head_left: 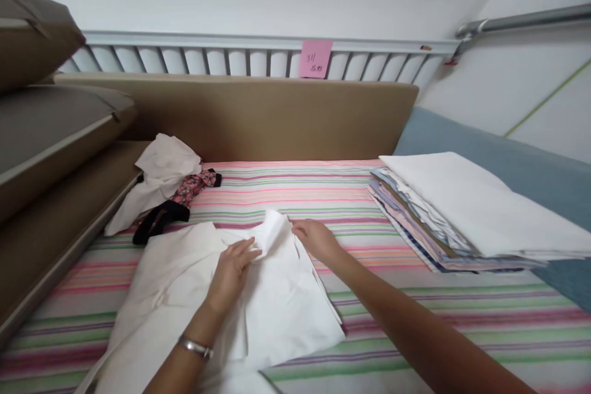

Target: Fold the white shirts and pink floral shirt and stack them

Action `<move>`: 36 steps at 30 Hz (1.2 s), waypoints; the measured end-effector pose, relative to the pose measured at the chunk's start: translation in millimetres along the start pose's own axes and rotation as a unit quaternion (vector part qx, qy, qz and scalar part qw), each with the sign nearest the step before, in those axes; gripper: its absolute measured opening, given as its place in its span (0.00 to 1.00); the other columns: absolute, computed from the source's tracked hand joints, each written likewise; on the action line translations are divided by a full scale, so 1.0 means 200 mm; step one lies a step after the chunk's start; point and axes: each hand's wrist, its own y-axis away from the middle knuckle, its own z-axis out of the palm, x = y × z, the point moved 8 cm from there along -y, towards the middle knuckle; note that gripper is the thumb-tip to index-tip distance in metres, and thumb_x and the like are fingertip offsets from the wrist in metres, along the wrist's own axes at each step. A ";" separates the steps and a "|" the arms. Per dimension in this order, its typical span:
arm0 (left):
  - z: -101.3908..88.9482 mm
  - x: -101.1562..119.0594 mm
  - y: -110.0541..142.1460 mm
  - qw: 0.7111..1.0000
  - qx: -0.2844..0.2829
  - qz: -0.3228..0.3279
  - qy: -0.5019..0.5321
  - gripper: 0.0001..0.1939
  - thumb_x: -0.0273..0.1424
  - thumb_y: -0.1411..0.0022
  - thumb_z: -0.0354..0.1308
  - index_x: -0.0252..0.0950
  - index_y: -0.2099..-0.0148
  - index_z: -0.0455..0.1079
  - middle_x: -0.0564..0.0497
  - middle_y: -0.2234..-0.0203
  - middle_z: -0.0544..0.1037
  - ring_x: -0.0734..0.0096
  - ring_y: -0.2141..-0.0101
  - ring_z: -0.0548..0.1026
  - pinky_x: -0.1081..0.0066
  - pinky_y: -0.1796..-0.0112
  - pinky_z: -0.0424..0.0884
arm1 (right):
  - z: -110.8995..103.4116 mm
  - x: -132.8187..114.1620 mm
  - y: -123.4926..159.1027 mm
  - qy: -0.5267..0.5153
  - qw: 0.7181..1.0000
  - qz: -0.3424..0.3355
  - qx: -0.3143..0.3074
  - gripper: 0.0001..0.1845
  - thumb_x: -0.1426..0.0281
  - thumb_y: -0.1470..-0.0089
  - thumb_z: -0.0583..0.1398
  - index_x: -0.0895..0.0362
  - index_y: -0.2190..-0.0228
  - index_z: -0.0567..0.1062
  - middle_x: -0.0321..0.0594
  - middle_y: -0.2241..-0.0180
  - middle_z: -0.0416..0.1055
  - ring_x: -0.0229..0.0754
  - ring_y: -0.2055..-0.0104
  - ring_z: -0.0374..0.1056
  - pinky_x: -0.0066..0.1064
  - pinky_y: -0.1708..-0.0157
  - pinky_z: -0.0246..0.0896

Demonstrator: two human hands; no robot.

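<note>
A white shirt [286, 314] lies partly folded on a striped bedsheet, with a collar-like flap [276, 231] raised at its far end. My left hand [229, 274] is at the left of that flap, its fingers closed on the fabric; the thumb is hidden. On the other side, my right hand [316, 240] pinches the shirt's far right edge between thumb and fingers. The wide left part of the white cloth [161, 295] spreads loosely toward me, and I cannot tell whether it is one piece with the shirt.
A stack of folded clothes [434, 203] sits at the right, white on top. Crumpled garments [168, 166] lie at the far left beside piled brown cushions [55, 129]. A brown padded board [277, 117] stands behind the striped sheet [272, 188], under a pink note [316, 58].
</note>
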 end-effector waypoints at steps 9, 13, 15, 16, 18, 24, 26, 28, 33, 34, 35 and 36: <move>0.02 0.05 0.08 0.991 -0.076 -0.066 -0.083 0.25 0.21 0.43 0.50 0.42 0.44 0.63 0.48 0.45 0.67 0.61 0.47 0.64 0.58 0.50 0.62 | 0.17 0.12 -0.29 -0.103 0.989 0.104 -0.001 0.23 0.77 0.53 0.56 0.54 0.54 0.72 0.39 0.60 0.74 0.40 0.59 0.69 0.26 0.61 0.60; 0.05 0.01 0.01 0.982 -0.071 -0.110 -0.135 0.30 0.23 0.46 0.53 0.37 0.40 0.56 0.44 0.44 0.65 0.54 0.44 0.59 0.53 0.49 0.58 | 0.19 0.12 -0.26 -0.105 0.989 0.101 0.002 0.22 0.75 0.54 0.57 0.53 0.54 0.72 0.37 0.57 0.73 0.39 0.56 0.68 0.27 0.58 0.60; 0.06 0.02 -0.01 0.984 -0.072 -0.103 -0.130 0.27 0.28 0.44 0.54 0.36 0.42 0.59 0.43 0.49 0.70 0.54 0.47 0.62 0.53 0.50 0.57 | 0.17 0.10 -0.22 -0.116 0.990 0.080 0.010 0.22 0.73 0.53 0.56 0.53 0.54 0.72 0.38 0.54 0.71 0.39 0.54 0.67 0.27 0.55 0.59; 0.07 0.03 -0.02 0.985 -0.072 -0.095 -0.125 0.23 0.29 0.44 0.54 0.37 0.45 0.63 0.43 0.51 0.71 0.55 0.48 0.63 0.54 0.50 0.57 | 0.16 0.08 -0.20 -0.122 0.990 0.065 0.012 0.22 0.73 0.53 0.56 0.54 0.53 0.72 0.38 0.53 0.70 0.39 0.54 0.66 0.28 0.55 0.59; 0.08 0.04 -0.03 0.986 -0.072 -0.090 -0.120 0.13 0.29 0.43 0.52 0.39 0.56 0.71 0.45 0.56 0.74 0.56 0.52 0.66 0.55 0.52 0.57 | 0.15 0.06 -0.19 -0.137 0.990 0.039 0.014 0.21 0.72 0.52 0.56 0.54 0.54 0.72 0.39 0.53 0.70 0.39 0.55 0.66 0.29 0.55 0.59; 0.03 -0.08 -0.03 0.975 -0.006 -0.210 0.069 0.10 0.29 0.40 0.45 0.39 0.69 0.68 0.51 0.72 0.75 0.67 0.68 0.71 0.65 0.62 0.63 | 0.18 0.21 -0.26 -0.137 0.978 0.158 0.015 0.19 0.68 0.51 0.57 0.54 0.55 0.73 0.41 0.58 0.73 0.43 0.57 0.68 0.31 0.59 0.60; -0.02 -0.16 -0.02 0.934 0.083 -0.272 0.214 0.08 0.34 0.41 0.48 0.39 0.69 0.65 0.54 0.75 0.74 0.70 0.72 0.71 0.70 0.68 0.64 | 0.21 0.25 -0.30 -0.135 0.973 0.189 0.010 0.20 0.62 0.52 0.59 0.56 0.57 0.74 0.43 0.59 0.73 0.45 0.58 0.68 0.32 0.62 0.60; -0.06 -0.27 0.02 0.852 0.186 -0.327 0.365 0.07 0.36 0.44 0.52 0.38 0.69 0.64 0.56 0.78 0.71 0.72 0.75 0.70 0.73 0.72 0.64 | 0.23 0.26 -0.33 -0.147 0.968 0.202 0.002 0.22 0.56 0.54 0.60 0.56 0.59 0.74 0.44 0.61 0.74 0.45 0.61 0.69 0.31 0.65 0.60; -0.15 -0.45 0.08 0.629 0.385 -0.327 0.592 0.05 0.29 0.50 0.58 0.37 0.68 0.65 0.56 0.73 0.74 0.77 0.70 0.72 0.74 0.65 0.68 | 0.27 0.27 -0.33 -0.197 0.960 0.200 -0.002 0.19 0.62 0.53 0.59 0.55 0.59 0.74 0.40 0.64 0.74 0.39 0.69 0.68 0.28 0.71 0.61; -0.18 -0.47 0.09 0.613 0.406 -0.318 0.599 0.05 0.28 0.50 0.58 0.37 0.69 0.65 0.57 0.73 0.73 0.77 0.69 0.72 0.75 0.64 0.68 | 0.27 0.27 -0.32 -0.207 0.958 0.198 -0.001 0.17 0.65 0.53 0.59 0.55 0.60 0.75 0.39 0.64 0.74 0.38 0.70 0.68 0.28 0.71 0.61; -0.20 -0.48 0.10 0.605 0.420 -0.312 0.600 0.04 0.27 0.50 0.58 0.37 0.69 0.65 0.57 0.73 0.73 0.78 0.69 0.72 0.75 0.63 0.68 | 0.28 0.28 -0.31 -0.219 0.956 0.195 -0.001 0.15 0.68 0.53 0.58 0.55 0.60 0.75 0.39 0.65 0.74 0.37 0.71 0.68 0.27 0.71 0.61; -0.21 -0.48 0.10 0.602 0.429 -0.307 0.600 0.04 0.27 0.49 0.58 0.37 0.70 0.65 0.58 0.74 0.73 0.79 0.69 0.72 0.76 0.63 0.68 | 0.28 0.29 -0.31 -0.231 0.954 0.192 -0.003 0.15 0.71 0.53 0.57 0.55 0.61 0.75 0.38 0.66 0.74 0.36 0.71 0.68 0.27 0.72 0.61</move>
